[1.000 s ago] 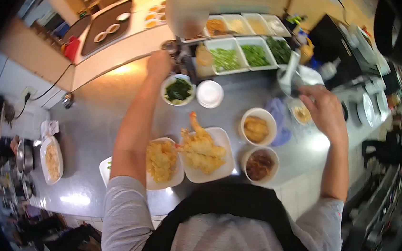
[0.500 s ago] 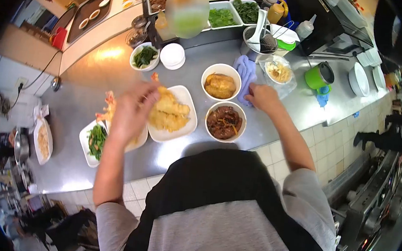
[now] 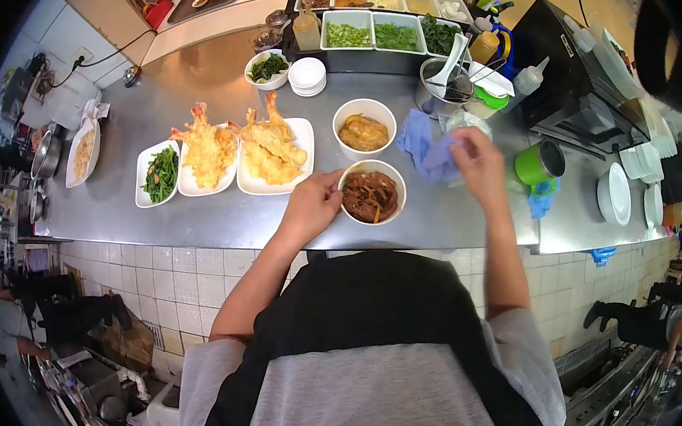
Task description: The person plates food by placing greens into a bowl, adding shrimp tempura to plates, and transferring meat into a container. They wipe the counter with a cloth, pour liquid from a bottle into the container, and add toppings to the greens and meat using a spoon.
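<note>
My left hand (image 3: 311, 204) grips the left rim of a white bowl of brown braised meat (image 3: 371, 193) at the front of the steel counter (image 3: 211, 216). My right hand (image 3: 478, 162) rests on a blue cloth (image 3: 428, 149) beside a small plastic-wrapped dish that it mostly hides. Behind the meat bowl stands a second white bowl with yellow fried pieces (image 3: 363, 129). To the left lie two white plates of shrimp tempura (image 3: 275, 152) (image 3: 206, 157) and a narrow dish of green vegetables (image 3: 159, 173).
At the counter's back sit a small bowl of greens (image 3: 268, 69), stacked white saucers (image 3: 307, 75), a tray of garnish bins (image 3: 378, 23), a steel utensil pot (image 3: 442, 92), squeeze bottles (image 3: 526, 81), a green mug (image 3: 542, 162) and white plates (image 3: 617, 193). Other people work at floor level.
My left hand left the tempura plates and came onto the meat bowl's rim. My right hand shifted right along the blue cloth. The view pulled back, showing more counter and tiled front.
</note>
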A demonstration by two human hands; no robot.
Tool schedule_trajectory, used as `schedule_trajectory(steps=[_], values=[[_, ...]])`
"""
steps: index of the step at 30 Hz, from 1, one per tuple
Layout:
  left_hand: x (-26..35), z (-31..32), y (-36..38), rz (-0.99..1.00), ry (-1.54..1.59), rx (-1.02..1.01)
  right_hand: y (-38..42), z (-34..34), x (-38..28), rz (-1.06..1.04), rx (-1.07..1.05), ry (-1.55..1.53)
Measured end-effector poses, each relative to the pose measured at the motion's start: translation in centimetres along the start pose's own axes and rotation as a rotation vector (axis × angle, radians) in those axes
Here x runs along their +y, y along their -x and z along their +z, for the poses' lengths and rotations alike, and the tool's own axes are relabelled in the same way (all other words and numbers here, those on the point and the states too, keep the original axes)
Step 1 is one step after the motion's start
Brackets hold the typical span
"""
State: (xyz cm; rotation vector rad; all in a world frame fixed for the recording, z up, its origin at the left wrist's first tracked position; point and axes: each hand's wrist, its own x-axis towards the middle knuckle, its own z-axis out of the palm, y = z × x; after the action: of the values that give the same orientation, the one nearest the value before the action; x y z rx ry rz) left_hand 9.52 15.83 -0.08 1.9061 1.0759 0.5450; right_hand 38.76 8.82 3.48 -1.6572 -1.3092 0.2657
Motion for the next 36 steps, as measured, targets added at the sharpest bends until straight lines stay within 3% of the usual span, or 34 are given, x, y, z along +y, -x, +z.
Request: schedule_trajectory(steps=[2, 3, 5, 8, 11, 18, 21, 23, 29, 32, 36], values=[[1.4, 1.1, -1.2, 0.047, -0.071, -0.068, -0.2, 0.9, 0.1, -0.125, -0.266, -0.011], [1.5, 1.6, -1.8, 0.049, -0.071, -0.068, -0.2, 1.6, 0.4, -0.125, -0.264, -0.011], [1.6, 2.8, -2.9, 0.106, -0.072, -0.093, -0.2, 3.0, 0.8, -0.283, -0.474, -0.154], [2.2, 3.1, -3.4, 0.109, -0.089, -0.081, -0.4, 4.4, -0.3, -0.296, -0.624, -0.099], [2.8, 3.2, -3.3, 0.112, -0.132, -0.063, -0.8, 5.7, -1.1, -0.212, -0.639, 0.016], [2.7, 3.7, -3.0, 0.068, -0.073, 0.001, -0.1, 3.6, 0.3, -0.316, -0.563, 0.078], [2.8, 3.9, -3.1, 0.051, -0.042, 0.008, 0.1, 1.8, -0.9, -0.178, -0.592, 0.17], [2.8, 4.0, -3.0, 0.071, -0.045, 0.014, 0.5, 2.5, -0.7, -0.354, -0.489, 0.129], [2.6, 4.2, -3.3, 0.122, -0.06, 0.012, 0.7, 4.9, -0.6, -0.447, -0.515, 0.266], [2.4, 4.5, -3.0, 0.064, -0.004, -0.012, 0.4, 5.3, -0.5, -0.383, -0.551, 0.323], [2.0, 5.0, -2.0, -0.159, 0.266, -0.058, 0.5, 5.1, 1.2, -0.381, -0.523, 0.399]])
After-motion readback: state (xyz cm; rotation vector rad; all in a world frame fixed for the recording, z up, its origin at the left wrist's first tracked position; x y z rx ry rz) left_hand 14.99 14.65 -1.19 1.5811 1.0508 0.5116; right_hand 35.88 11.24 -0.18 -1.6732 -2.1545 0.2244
